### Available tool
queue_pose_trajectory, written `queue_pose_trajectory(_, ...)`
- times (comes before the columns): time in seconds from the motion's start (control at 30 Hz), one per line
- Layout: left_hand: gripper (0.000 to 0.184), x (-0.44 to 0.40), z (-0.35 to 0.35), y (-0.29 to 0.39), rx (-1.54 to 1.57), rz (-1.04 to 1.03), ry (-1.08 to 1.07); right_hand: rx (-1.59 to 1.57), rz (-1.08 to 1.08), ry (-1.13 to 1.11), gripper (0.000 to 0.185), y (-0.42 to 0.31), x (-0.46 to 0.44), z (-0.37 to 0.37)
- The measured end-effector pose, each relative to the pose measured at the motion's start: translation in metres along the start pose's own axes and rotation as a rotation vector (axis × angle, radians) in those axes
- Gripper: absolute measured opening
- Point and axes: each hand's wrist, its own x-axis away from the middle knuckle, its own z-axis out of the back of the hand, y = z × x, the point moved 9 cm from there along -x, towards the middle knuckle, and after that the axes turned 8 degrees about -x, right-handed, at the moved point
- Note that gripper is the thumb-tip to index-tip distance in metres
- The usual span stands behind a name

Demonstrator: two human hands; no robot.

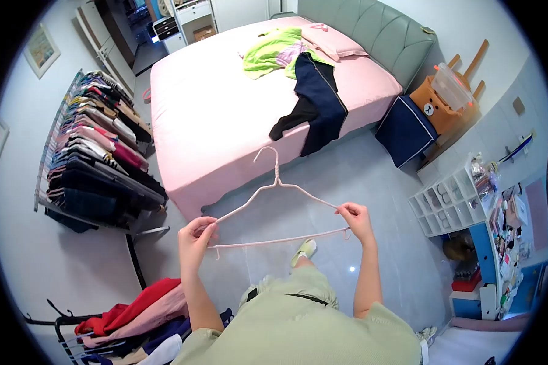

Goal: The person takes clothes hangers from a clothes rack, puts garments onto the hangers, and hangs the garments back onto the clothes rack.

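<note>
A pale pink clothes hanger (pixel 277 181) is stretched out in front of me, its hook pointing up toward the bed. My left hand (pixel 198 236) pinches its left shoulder end, and my right hand (pixel 355 220) pinches the right end. Nothing hangs on the hanger's bottom bar. Beyond it, dark navy trousers (pixel 323 100) drape over the near edge of the bed. A lime green garment (pixel 273 52) lies crumpled behind the trousers.
The pink-covered bed (pixel 207 115) has a grey-green headboard (pixel 377 33). At left stands a packed clothes rack (pixel 97 152); a second rack holds a red garment (pixel 128 310). On the right are a navy box (pixel 405 131), a brown bear-faced item (pixel 432 106) and a white compartment organizer (pixel 449 201).
</note>
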Motion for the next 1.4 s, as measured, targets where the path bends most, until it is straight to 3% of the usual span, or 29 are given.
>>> queue_pose_trajectory(0.2, 0.012, -0.065, -0.085, 0.042, 0.052, -0.110, -0.134, 0.375, 0.033, 0.018, 0.026, -0.028, -0.055, 0.064)
queue_pose_trajectory(0.43, 0.012, -0.112, -0.214, 0.093, 0.092, -0.192, -0.360, 0.172, 0.088, 0.051, 0.025, -0.035, -0.112, 0.101)
queue_pose_trajectory(0.53, 0.011, -0.132, -0.247, 0.098, 0.016, -0.110, -0.446, 0.106, 0.058, 0.030, 0.026, -0.024, -0.140, 0.108)
queue_pose_trajectory(0.9, 0.016, -0.288, -0.322, 0.101, 0.031, -0.129, -0.686, -0.029, -0.169, 0.132, 0.023, 0.020, -0.274, 0.120)
queue_pose_trajectory(1.0, 0.018, -0.337, -0.331, 0.116, 0.022, -0.180, -0.675, -0.260, -0.091, 0.217, 0.018, 0.032, -0.336, 0.121)
queue_pose_trajectory(1.27, 0.015, -0.439, -0.350, 0.113, 0.102, -0.129, -0.749, -0.163, 0.210, 0.492, 0.019, -0.002, -0.427, 0.113)
queue_pose_trajectory(1.33, 0.016, -0.460, -0.357, 0.106, 0.098, -0.190, -0.743, -0.188, 0.166, 0.497, 0.020, 0.020, -0.444, 0.111)
queue_pose_trajectory(1.4, 0.016, -0.475, -0.363, 0.093, 0.083, -0.062, -0.787, -0.189, 0.093, 0.470, 0.020, 0.039, -0.463, 0.110)
